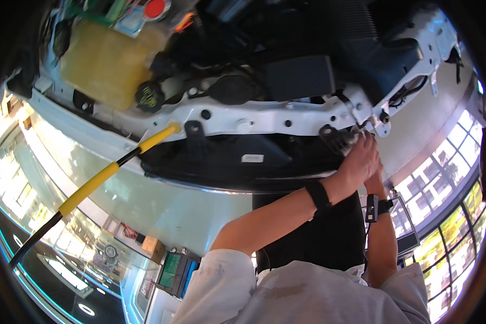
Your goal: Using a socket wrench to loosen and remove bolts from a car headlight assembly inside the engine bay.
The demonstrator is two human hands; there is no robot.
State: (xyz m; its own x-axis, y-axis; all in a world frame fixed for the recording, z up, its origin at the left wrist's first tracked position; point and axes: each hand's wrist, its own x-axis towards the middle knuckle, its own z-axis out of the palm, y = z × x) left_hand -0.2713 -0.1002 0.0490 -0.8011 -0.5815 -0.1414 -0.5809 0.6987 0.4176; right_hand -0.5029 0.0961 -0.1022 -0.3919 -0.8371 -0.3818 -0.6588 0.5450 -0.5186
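Both hands meet at the right end of the white front crossbeam (264, 120) of a car's open engine bay. My left hand (360, 159) is closed, its fingers curled at the beam's lower edge beside a black bracket (335, 139). What those fingers grip, if anything, is hidden; a small greyish patch shows at their tips. Just behind it is my right hand (377, 175), mostly covered by the left one, so its fingers do not show. Close above the hands sits a metal latch-like fitting (357, 108) on the beam.
A black-and-yellow prop rod (97, 186) slants from the beam toward the lower left. Behind the beam lie a yellowish fluid tank (105, 67), a black cap (149, 97) and dark engine covers (299, 78). A dark panel (216, 156) runs below the beam, close to my body.
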